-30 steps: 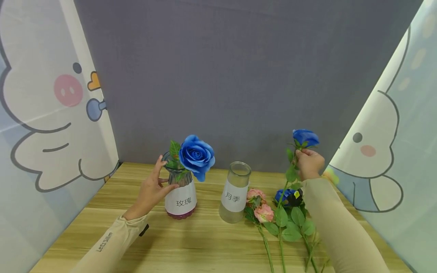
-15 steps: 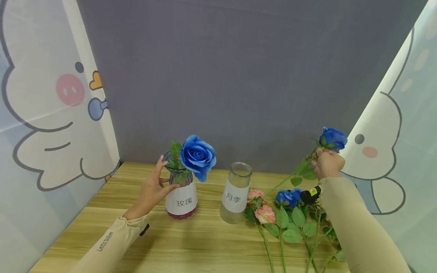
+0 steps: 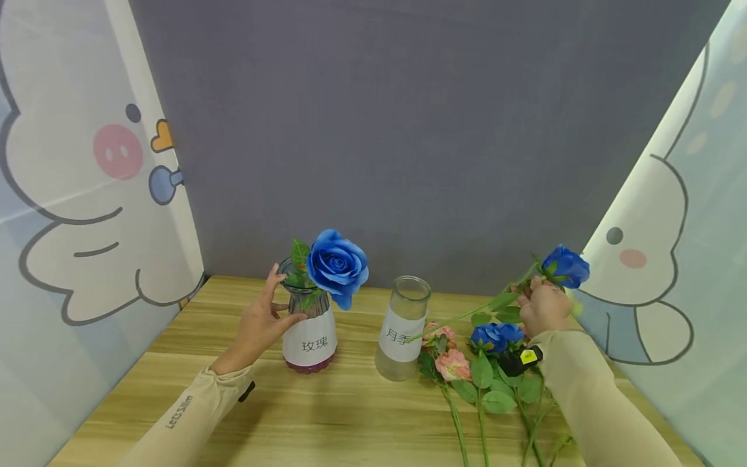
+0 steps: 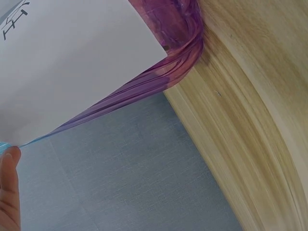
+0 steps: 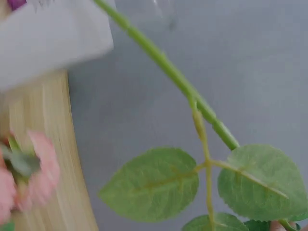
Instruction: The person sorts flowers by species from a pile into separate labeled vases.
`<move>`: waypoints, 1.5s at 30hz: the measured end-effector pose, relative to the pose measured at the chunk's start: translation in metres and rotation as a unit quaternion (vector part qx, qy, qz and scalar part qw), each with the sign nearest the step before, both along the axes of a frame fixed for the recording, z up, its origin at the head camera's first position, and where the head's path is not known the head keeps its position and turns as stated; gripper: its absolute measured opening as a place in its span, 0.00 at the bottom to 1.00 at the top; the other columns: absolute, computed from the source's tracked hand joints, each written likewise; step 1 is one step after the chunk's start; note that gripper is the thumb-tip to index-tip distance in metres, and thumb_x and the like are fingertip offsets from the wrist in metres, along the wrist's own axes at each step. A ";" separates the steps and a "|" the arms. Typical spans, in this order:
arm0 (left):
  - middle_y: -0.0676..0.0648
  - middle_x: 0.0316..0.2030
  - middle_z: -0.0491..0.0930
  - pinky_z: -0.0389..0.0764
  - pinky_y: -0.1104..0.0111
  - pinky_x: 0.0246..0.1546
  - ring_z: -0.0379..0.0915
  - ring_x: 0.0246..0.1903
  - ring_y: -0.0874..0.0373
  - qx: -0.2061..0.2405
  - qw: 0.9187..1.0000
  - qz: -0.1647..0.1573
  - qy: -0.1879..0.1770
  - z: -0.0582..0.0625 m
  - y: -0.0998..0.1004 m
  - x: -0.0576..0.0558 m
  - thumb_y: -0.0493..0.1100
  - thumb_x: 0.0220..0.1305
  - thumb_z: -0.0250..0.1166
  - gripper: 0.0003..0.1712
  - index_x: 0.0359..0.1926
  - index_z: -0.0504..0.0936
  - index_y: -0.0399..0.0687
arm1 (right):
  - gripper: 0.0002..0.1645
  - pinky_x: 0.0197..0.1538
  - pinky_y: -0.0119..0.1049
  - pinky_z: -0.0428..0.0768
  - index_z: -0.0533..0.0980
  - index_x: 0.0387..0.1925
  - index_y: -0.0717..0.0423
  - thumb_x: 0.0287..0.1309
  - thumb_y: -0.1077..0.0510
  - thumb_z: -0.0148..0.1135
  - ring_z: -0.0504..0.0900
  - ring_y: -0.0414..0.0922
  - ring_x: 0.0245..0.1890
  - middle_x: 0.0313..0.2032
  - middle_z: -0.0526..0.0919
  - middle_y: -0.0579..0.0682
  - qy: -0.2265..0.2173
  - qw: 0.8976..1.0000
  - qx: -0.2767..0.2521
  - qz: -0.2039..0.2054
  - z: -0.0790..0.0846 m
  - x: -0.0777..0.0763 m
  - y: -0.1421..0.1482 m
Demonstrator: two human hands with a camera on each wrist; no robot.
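My left hand [image 3: 257, 331] holds a glass vase [image 3: 309, 340] with a white label and a purple base, fingers at its rim and thumb on its front. One blue rose [image 3: 337, 264] stands in that vase, leaning right. In the left wrist view, a fingertip [image 4: 9, 168] touches the vase [image 4: 185, 62]. At the right, my right hand [image 3: 545, 308] pinches another blue rose [image 3: 565, 267] just below its bloom. That rose's stem [image 5: 159, 55] slants down and left, its tip in front of the second vase [image 3: 403, 331]; the right wrist view shows its leaves [image 5: 154, 185].
Pink flowers [image 3: 452, 365] lie right of the second vase, which is clear glass with a white label. Beside them are a blue flower [image 3: 496, 337] and several green leaves [image 3: 498, 399] and stems on the wooden table [image 3: 350, 421]. A grey cloth [image 3: 373, 143] hangs behind.
My right hand moved right, then came down a little with the rose. The rose's stem swung from near upright to a slant toward the second vase. My left hand stayed on its vase.
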State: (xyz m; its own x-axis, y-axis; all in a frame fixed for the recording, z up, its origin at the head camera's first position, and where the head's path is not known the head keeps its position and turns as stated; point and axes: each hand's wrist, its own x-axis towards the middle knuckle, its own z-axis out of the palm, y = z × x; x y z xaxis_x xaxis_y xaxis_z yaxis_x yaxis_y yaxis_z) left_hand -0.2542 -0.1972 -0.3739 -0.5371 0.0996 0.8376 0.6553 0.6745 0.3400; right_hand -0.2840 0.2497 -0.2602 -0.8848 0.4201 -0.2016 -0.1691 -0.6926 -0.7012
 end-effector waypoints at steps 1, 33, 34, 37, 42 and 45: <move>0.25 0.63 0.62 0.77 0.73 0.19 0.83 0.25 0.47 0.001 1.000 -0.001 0.001 0.000 0.000 0.000 0.29 0.33 0.80 0.56 0.65 0.59 0.31 | 0.17 0.21 0.33 0.62 0.53 0.24 0.52 0.70 0.58 0.41 0.47 0.43 0.20 0.28 0.56 0.46 0.004 1.000 -0.005 0.004 -0.001 0.002 -0.003; 0.26 0.64 0.61 0.78 0.69 0.19 0.83 0.26 0.47 0.004 1.000 -0.003 -0.016 0.002 0.003 0.000 0.29 0.35 0.79 0.56 0.66 0.59 0.34 | 0.02 0.36 0.28 0.67 0.57 0.40 0.51 0.73 0.59 0.37 0.55 0.39 0.29 0.36 0.57 0.44 0.056 0.993 0.057 0.089 0.011 0.030 -0.091; 0.26 0.64 0.61 0.78 0.69 0.19 0.83 0.26 0.47 0.004 1.000 -0.004 -0.016 0.002 0.003 0.000 0.29 0.35 0.79 0.55 0.66 0.59 0.33 | 0.02 0.36 0.28 0.68 0.58 0.40 0.51 0.73 0.59 0.37 0.56 0.39 0.29 0.36 0.57 0.44 0.058 0.992 0.055 0.094 0.011 0.030 -0.094; 0.26 0.64 0.61 0.79 0.68 0.19 0.83 0.26 0.46 0.005 1.000 -0.003 -0.016 0.002 0.002 0.000 0.30 0.35 0.79 0.54 0.65 0.60 0.33 | 0.03 0.36 0.28 0.71 0.59 0.41 0.51 0.73 0.59 0.36 0.58 0.38 0.28 0.36 0.59 0.45 0.058 0.992 0.044 0.103 0.012 0.031 -0.106; 0.26 0.63 0.62 0.79 0.67 0.19 0.83 0.27 0.46 0.012 1.000 0.002 -0.024 0.001 0.000 0.001 0.29 0.36 0.79 0.55 0.66 0.59 0.35 | 0.03 0.37 0.29 0.76 0.61 0.42 0.55 0.73 0.61 0.39 0.65 0.38 0.28 0.38 0.63 0.48 0.062 0.993 0.037 0.098 0.015 0.028 -0.128; 0.26 0.65 0.60 0.79 0.68 0.20 0.83 0.27 0.46 0.015 0.999 0.000 -0.035 0.001 0.001 0.002 0.29 0.36 0.79 0.54 0.66 0.59 0.36 | 0.03 0.36 0.30 0.76 0.62 0.41 0.56 0.73 0.61 0.40 0.65 0.39 0.28 0.37 0.64 0.49 0.076 0.993 0.035 0.085 0.020 0.024 -0.138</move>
State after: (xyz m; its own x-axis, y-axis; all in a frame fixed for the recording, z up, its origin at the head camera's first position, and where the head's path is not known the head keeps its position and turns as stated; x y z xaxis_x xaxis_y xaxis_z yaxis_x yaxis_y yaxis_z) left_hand -0.2520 -0.1963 -0.3730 -0.5939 0.0745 0.8011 0.6290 0.6638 0.4046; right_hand -0.2603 0.1117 -0.2401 -0.9620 0.2706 -0.0365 -0.1610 -0.6703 -0.7244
